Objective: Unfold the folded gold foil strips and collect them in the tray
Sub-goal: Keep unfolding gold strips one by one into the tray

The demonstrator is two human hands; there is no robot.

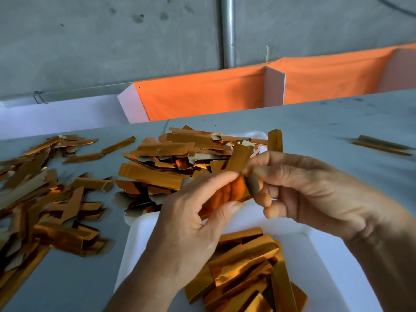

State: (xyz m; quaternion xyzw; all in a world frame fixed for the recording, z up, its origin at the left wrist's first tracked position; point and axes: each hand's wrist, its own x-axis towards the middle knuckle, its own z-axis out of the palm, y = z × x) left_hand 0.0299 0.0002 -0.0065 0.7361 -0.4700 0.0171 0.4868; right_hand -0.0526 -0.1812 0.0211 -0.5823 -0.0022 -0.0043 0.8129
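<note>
Both hands hold one gold foil strip (pixel 239 157) above the white tray (pixel 326 251). My left hand (pixel 193 221) pinches its lower part between thumb and fingers. My right hand (pixel 299 188) pinches the same strip from the right, fingers curled. The strip's upper end points away, over the pile. Several gold strips (pixel 245 271) lie in the tray below my hands. A big heap of folded gold strips (pixel 166 163) sits just beyond the tray.
More gold strips (pixel 38 199) are scattered over the grey table to the left. A single strip (pixel 382 145) lies far right. An orange cloth barrier (pixel 202 95) with white dividers stands behind the table, before a concrete wall.
</note>
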